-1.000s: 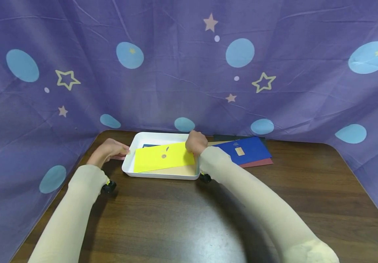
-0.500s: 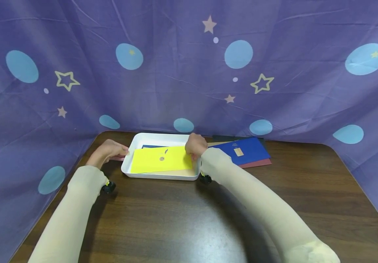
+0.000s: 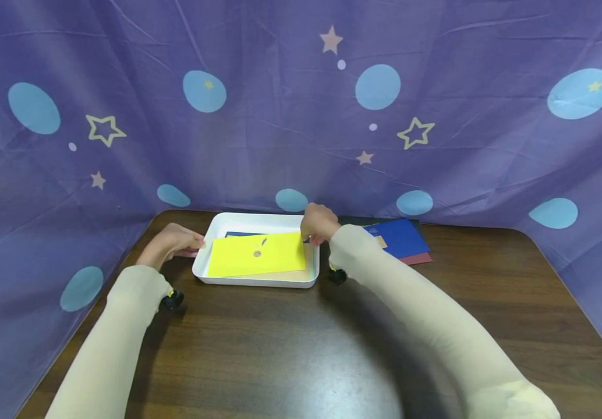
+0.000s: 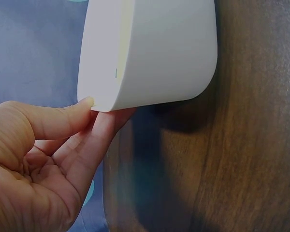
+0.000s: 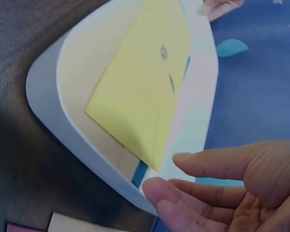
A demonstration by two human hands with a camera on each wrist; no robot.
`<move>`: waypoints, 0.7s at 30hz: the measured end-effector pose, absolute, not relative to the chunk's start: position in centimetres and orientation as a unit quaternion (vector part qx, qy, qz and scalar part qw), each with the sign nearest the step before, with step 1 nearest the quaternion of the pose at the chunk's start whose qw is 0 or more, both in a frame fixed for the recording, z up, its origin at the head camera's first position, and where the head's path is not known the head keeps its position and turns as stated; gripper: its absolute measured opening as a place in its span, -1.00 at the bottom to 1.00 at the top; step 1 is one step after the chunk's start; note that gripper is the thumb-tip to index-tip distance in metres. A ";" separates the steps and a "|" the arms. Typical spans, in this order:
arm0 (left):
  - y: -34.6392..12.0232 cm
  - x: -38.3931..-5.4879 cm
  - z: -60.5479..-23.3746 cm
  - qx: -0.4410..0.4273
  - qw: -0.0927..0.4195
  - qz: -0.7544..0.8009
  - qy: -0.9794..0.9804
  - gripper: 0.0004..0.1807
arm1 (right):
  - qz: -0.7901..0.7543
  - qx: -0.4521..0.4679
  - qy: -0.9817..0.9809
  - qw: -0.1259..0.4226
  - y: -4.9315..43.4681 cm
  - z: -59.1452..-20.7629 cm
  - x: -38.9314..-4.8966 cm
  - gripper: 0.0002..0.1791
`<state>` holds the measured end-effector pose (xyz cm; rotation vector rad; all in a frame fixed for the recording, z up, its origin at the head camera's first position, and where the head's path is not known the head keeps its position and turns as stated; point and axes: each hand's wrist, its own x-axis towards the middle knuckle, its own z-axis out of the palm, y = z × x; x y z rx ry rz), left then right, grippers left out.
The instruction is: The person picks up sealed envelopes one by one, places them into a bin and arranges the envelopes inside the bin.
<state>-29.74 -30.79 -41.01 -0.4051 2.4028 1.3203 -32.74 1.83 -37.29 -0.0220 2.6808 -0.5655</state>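
Note:
A white tray [image 3: 259, 221] stands on the table. My left hand [image 3: 175, 240] pinches its left rim, thumb on top and fingers beneath, as the left wrist view [image 4: 63, 150] shows. Inside lies a yellow envelope [image 3: 256, 255] with a small round mark, on top of a tan envelope [image 3: 308, 265]. A strip of a blue envelope [image 3: 238, 234] peeks out behind them. Over the tray's right end hovers my right hand [image 3: 319, 222]. In the right wrist view its thumb and fingers [image 5: 198, 164] are parted with nothing between them, close to the yellow envelope's corner but apart from it.
Right of the tray, a blue envelope [image 3: 400, 238] with a gold label overlaps a red one [image 3: 417, 259]. A dark green edge [image 3: 350, 220] shows behind them. A purple patterned curtain [image 3: 290, 145] hangs at the back of the brown wooden table [image 3: 259, 349].
The yellow envelope has lowered and shifted slightly left into the tray. My right hand has let go of it and moved a little right. The left hand keeps its hold on the tray.

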 end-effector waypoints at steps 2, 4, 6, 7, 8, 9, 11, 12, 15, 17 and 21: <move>-30.7 -29.7 -41.0 -0.146 0.183 0.466 0.853 -0.49 | -0.215 -0.015 0.955 0.204 2.6 -36.9 -32.8 -0.76; -30.7 -29.7 -41.0 -0.146 0.182 0.463 0.855 -0.49 | -0.232 -0.019 0.950 0.209 3.4 -36.6 -32.9 -0.77; -30.7 -29.8 -41.0 -0.145 0.182 0.463 0.855 -0.49 | -0.248 -0.020 0.945 0.213 4.1 -36.4 -32.9 -0.80; -30.8 -29.8 -41.0 -0.144 0.182 0.465 0.854 -0.49 | -0.254 -0.021 0.943 0.213 4.4 -36.3 -32.9 -0.82; -30.8 -29.8 -41.0 -0.144 0.183 0.466 0.853 -0.49 | -0.257 -0.022 0.943 0.212 4.7 -36.3 -33.0 -0.83; -30.8 -29.8 -41.0 -0.142 0.184 0.468 0.853 -0.49 | -0.259 -0.023 0.942 0.213 5.0 -36.2 -33.0 -0.85; -30.8 -29.7 -41.0 -0.139 0.186 0.472 0.850 -0.48 | -0.260 -0.028 0.941 0.213 5.6 -36.0 -32.9 -0.85; -30.8 -29.7 -41.0 -0.139 0.187 0.473 0.850 -0.48 | -0.259 -0.030 0.942 0.214 5.9 -35.9 -32.9 -0.85; -30.9 -29.7 -41.0 -0.138 0.187 0.474 0.849 -0.48 | -0.261 -0.040 0.941 0.212 6.9 -35.5 -32.6 -0.82; -30.9 -29.7 -41.0 -0.140 0.186 0.473 0.850 -0.48 | -0.268 -0.046 0.940 0.205 7.6 -35.3 -32.5 -0.82; -30.9 -29.8 -41.1 -0.140 0.186 0.474 0.849 -0.48 | -0.280 -0.066 0.941 0.177 9.3 -35.2 -32.3 -0.88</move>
